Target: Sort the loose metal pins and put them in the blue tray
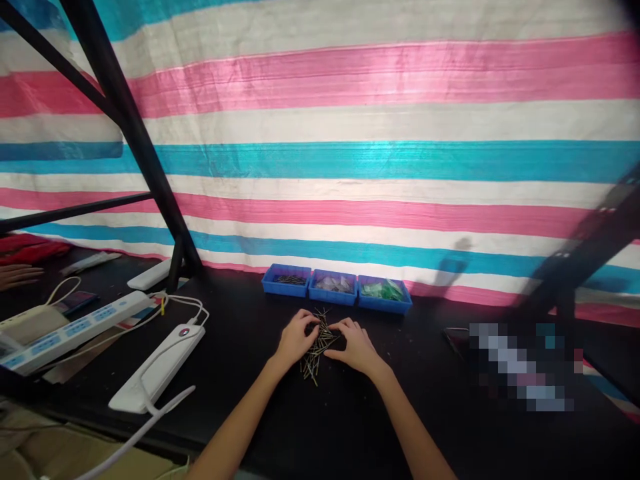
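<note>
Together, the left hand point(295, 337) and the right hand point(353, 347) cupped the pile of pins point(317, 353) from either side, fingers curled down onto it; whether any pin was actually pinched could not be told. The pile lay on the black surface point(250, 413). Just behind it stood three blue trays point(332, 299) in a row; well left of it lay a white power strip point(157, 367).
</note>
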`<state>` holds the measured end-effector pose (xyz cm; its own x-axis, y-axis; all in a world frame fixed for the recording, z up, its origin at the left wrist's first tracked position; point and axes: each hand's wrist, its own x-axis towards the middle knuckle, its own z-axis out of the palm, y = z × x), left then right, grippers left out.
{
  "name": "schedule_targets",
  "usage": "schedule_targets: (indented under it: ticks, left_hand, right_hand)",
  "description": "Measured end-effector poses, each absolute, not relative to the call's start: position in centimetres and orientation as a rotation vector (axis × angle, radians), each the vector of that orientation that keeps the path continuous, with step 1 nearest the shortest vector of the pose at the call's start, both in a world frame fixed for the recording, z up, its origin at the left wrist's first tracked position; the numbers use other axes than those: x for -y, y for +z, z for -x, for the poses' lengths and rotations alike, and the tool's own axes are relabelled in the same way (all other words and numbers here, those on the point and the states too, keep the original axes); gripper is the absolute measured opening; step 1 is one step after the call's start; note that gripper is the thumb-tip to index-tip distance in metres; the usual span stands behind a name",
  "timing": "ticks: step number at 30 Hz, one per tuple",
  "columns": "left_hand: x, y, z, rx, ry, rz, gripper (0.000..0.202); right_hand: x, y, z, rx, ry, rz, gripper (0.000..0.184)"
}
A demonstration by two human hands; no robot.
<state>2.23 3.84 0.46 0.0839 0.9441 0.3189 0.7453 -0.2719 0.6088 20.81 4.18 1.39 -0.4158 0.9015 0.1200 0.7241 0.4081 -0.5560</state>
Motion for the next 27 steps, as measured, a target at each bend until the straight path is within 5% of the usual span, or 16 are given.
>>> schedule_targets:
  ticks: [10, 27]
  left_hand:
    - [-3.8, 0.4, -2.9, -1.65, 1.177, -1.935, 0.02]
    - [-2.4, 2.3, -3.7, -1.586, 1.042, -1.999, 0.019]
  right_hand:
    - [-4.3, 1.1, -20.0, 2.249, 0.485, 1.418, 0.013]
    - [-4.3, 1.0, -19.7, 1.964, 0.487, 1.564, 0.026]
